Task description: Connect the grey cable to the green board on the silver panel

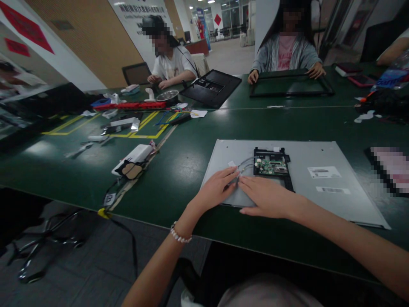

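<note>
A flat silver panel (306,149) lies on the green table, with two white labels on its right part. On it sits a black frame (289,181) holding a green circuit board (271,166). Thin grey cables (246,163) run leftward from the board. My left hand (217,185) rests on the panel's left part, its fingertips pressed together at the cable ends. My right hand (268,194) lies just beside it, palm down, fingers stretched toward the same cables and partly covering the frame's lower edge. Whether the left fingertips pinch a cable is too small to tell.
A white power strip (140,153) with a black plug and cord is on the table (179,170) to the left. Tools and wires lie beyond it. A phone (391,166) is at the right. Across the table, two people handle parts, one holding a black frame (290,94).
</note>
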Tool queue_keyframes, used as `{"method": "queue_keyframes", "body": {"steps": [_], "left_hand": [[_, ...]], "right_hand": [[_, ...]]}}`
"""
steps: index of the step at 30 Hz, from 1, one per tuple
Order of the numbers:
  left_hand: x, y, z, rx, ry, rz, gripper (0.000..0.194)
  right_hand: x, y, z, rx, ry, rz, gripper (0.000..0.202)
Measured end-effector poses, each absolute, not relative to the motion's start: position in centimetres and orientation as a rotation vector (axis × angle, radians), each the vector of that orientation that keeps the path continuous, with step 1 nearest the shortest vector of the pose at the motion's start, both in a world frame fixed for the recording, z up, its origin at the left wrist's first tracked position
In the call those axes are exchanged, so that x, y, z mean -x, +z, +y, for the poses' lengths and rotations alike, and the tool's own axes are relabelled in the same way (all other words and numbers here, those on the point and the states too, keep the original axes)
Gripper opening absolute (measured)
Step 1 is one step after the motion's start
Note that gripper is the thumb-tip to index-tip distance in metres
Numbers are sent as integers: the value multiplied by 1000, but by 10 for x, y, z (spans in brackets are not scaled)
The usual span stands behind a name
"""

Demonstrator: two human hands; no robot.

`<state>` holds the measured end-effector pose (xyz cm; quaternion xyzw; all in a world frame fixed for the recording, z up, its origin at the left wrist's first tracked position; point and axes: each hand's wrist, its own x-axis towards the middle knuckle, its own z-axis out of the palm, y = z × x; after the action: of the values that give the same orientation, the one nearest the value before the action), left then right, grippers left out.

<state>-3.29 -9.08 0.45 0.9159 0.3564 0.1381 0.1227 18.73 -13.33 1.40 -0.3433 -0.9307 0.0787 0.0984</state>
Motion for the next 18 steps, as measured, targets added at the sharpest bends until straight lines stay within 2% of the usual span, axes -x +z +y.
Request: {"method": "queue_keyframes", "body": {"steps": [3,12,15,18], "left_hand": [[29,3,-90,-2681,441,1110,41],[0,-1,-88,-2758,470,1501,27],[-3,-5,-88,-2744,542,1561,30],[1,-9,-88,-2661,630,1575,41]], "right_hand": [[-191,0,-149,1053,180,-2739,85],[-189,-10,-154,1078,159,-2724,83],[-191,-5,-154,1076,183,-2713,75],[-210,8,-155,981,346,-2724,59]]}}
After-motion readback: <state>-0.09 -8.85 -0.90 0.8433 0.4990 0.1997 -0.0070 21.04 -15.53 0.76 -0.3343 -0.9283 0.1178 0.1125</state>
